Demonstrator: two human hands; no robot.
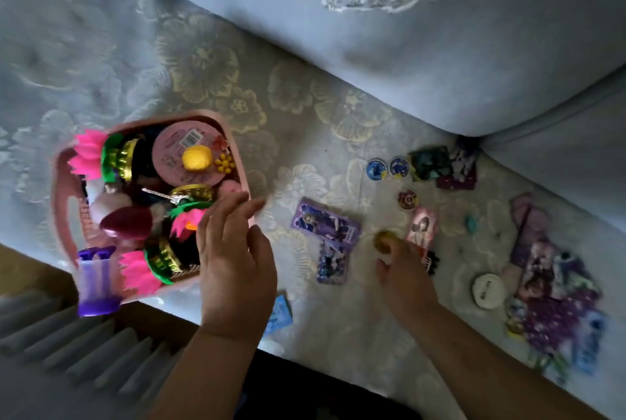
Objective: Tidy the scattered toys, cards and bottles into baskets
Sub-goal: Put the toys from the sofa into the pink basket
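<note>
A pink basket [62, 182] full of toys sits on the sofa seat at the left, with pink lotus toys [86, 157], a round pink tin [188, 155] and a purple bottle [96, 284] in it. My left hand [235, 263] hovers at the basket's right corner, fingers spread, holding nothing. My right hand [404, 270] pinches a small round gold piece [386, 240] just above the seat. Purple picture cards [325, 221] lie between the hands, and a pink card [421, 226] lies beside the right hand.
Round badges [376, 169] and dark cards [430, 162] lie near the back cushion [406, 57]. A white round badge [487, 291] and a pile of purple cards [555, 301] are at the right. A blue card [279, 314] sits at the seat's front edge.
</note>
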